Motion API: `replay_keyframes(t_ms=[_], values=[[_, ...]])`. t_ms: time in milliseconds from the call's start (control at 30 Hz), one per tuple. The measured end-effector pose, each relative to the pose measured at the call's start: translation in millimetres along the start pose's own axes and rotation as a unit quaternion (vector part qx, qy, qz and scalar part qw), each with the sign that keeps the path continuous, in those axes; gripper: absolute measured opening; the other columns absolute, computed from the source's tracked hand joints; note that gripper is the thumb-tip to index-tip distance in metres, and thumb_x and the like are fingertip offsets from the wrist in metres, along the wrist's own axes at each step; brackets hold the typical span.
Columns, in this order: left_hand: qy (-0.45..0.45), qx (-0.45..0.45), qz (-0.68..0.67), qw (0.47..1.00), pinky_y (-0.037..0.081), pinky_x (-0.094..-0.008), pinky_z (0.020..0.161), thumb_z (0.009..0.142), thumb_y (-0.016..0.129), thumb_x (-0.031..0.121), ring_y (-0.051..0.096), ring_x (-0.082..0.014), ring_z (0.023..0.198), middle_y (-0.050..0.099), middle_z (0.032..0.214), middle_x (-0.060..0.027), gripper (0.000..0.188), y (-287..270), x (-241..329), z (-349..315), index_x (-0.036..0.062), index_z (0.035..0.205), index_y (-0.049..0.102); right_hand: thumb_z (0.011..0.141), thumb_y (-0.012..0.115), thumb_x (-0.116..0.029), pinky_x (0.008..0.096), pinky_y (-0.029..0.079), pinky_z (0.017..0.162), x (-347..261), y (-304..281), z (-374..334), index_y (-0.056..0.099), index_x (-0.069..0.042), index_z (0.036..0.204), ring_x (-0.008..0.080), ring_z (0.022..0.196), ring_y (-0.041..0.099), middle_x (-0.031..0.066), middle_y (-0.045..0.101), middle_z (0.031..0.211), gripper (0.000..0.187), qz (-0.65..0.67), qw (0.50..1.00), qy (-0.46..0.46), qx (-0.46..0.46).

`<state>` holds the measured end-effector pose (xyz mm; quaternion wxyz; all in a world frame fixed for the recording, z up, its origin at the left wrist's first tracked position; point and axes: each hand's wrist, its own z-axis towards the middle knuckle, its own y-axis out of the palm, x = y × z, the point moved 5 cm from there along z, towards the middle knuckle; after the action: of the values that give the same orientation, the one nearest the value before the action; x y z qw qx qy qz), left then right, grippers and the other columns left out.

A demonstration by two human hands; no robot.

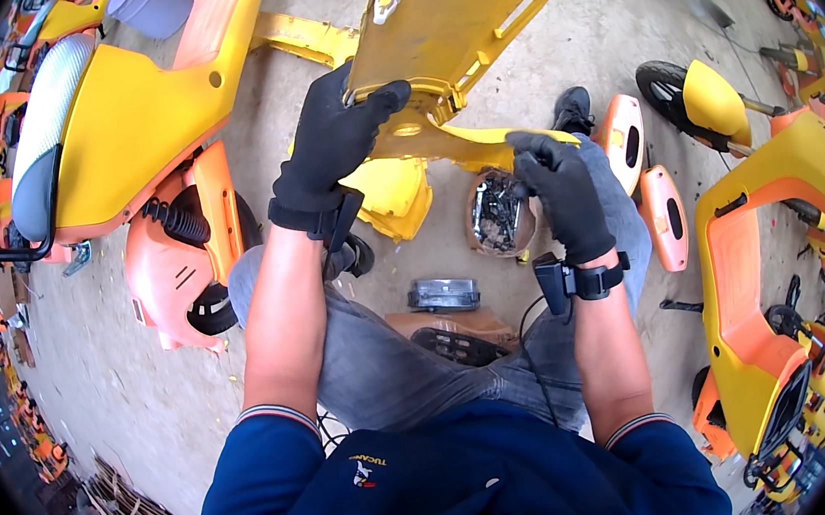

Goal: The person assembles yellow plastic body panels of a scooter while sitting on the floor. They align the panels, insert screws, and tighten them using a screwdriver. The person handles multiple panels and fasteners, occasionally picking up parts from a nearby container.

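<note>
Both my hands wear black gloves. My left hand [334,130] is closed around the lower left edge of a large yellow plastic scooter body panel [439,33], its thumb lying over the rim. The panel is raised in front of me, inner side showing. My right hand [561,192] has its fingers curled at the panel's narrow curved right arm, which runs behind them. What lies between those fingertips is partly hidden. Below the panel, between my feet, a container of loose metal hardware [500,213] stands on the floor, with another yellow plastic piece [388,198] to its left.
A clear lamp-like part [444,294] and a black slotted part [457,345] lie between my knees. Yellow-orange scooter bodies [132,126] stand at left and right [741,323]. Two orange oval panels [665,219] and a wheel [674,94] are beside my right leg.
</note>
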<state>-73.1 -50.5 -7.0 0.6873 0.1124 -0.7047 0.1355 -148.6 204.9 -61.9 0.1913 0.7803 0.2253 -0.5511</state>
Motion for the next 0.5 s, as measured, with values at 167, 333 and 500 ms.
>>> replay_keyframes(t_ms=[167, 333, 500], values=[[0.009, 0.007, 0.006, 1.0, 0.05, -0.0264, 0.076, 0.091, 0.071, 0.02, 0.061, -0.0076, 0.086, 0.07, 0.1, -0.0028, 0.032, 0, 3, -2, 0.0005, 0.116, 0.067, 0.093, 0.065, -0.01, 0.0223, 0.053, 0.07, -37, 3, -3, 0.057, 0.002, 0.129, 0.0077, 0.078, 0.061, 0.0061, 0.067, 0.101, 0.039, -0.006, 0.999, -0.033, 0.03], [0.006, 0.002, 0.014, 1.0, 0.049, -0.0259, 0.075, 0.091, 0.071, 0.02, 0.06, -0.0073, 0.085, 0.07, 0.099, -0.0024, 0.032, 0, 2, -1, 0.0009, 0.116, 0.067, 0.093, 0.066, -0.01, 0.0226, 0.053, 0.07, -38, 7, 8, 0.058, 0.002, 0.122, 0.0096, 0.083, 0.063, 0.0067, 0.068, 0.102, 0.032, 0.128, 0.989, -0.073, 0.026], [0.009, 0.008, 0.015, 1.0, 0.049, -0.0255, 0.073, 0.09, 0.071, 0.021, 0.06, -0.0069, 0.083, 0.07, 0.098, -0.0019, 0.033, 1, 3, -2, 0.0011, 0.116, 0.067, 0.094, 0.066, -0.011, 0.0225, 0.052, 0.071, -34, 10, 16, 0.057, 0.001, 0.121, 0.0108, 0.085, 0.064, 0.0088, 0.07, 0.104, 0.031, 0.157, 0.983, -0.081, 0.046]])
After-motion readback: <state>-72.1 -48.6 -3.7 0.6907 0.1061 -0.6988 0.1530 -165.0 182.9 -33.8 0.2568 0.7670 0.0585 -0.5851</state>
